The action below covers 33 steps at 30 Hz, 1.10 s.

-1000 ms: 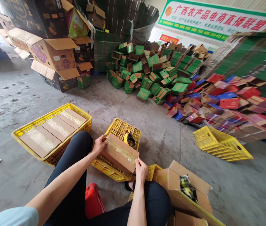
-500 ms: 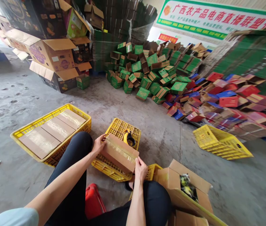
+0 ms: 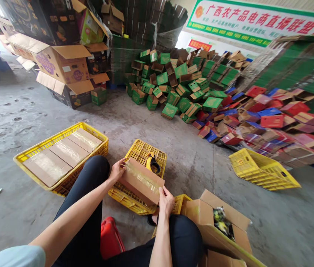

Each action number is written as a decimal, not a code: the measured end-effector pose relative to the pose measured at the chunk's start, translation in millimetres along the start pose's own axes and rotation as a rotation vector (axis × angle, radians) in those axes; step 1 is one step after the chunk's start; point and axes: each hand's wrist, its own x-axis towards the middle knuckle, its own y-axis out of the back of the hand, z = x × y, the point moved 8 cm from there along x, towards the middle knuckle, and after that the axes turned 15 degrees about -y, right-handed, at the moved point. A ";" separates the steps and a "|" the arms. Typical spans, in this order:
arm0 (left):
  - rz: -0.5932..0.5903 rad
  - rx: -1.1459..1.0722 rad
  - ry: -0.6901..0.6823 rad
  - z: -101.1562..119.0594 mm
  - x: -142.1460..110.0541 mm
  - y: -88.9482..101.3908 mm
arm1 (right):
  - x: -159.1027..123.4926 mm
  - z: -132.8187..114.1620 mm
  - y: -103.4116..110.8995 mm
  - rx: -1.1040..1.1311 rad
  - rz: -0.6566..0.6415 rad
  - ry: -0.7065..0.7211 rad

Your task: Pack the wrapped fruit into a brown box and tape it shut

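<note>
A brown cardboard box (image 3: 141,181), closed with clear tape along its top, lies on an upturned yellow plastic crate (image 3: 134,148) in front of me. My left hand (image 3: 117,170) grips its left end, thumb and fingers bent round the edge. At the opposite end, my right hand (image 3: 166,200) pinches the box's right corner. Just behind the box, a tape dispenser (image 3: 153,164) in yellow and black rests on the crate.
To the left stands a yellow crate (image 3: 59,189) holding 3 taped boxes (image 3: 69,151). An open carton (image 3: 205,213) with dark bagged items is by my right knee. A red object (image 3: 109,237) sits between my legs. Another yellow crate (image 3: 262,170) and heaped green boxes (image 3: 170,111) lie beyond.
Hardly anything differs. The whole view has shifted very slightly; both hands keep the same hold on the box.
</note>
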 end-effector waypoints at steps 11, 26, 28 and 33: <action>-0.051 0.044 0.037 8.3 2.6 1.9 | -3.8 2.5 2.0 0.039 0.071 -0.011; -0.042 0.045 0.030 15.7 -0.9 4.2 | -0.5 7.4 1.4 0.072 0.113 -0.002; -0.042 0.039 0.033 16.1 -2.3 5.8 | 0.4 7.6 1.1 0.078 0.107 -0.003; -0.044 0.011 0.046 14.6 -3.8 7.5 | 2.1 8.8 0.3 0.085 0.104 -0.011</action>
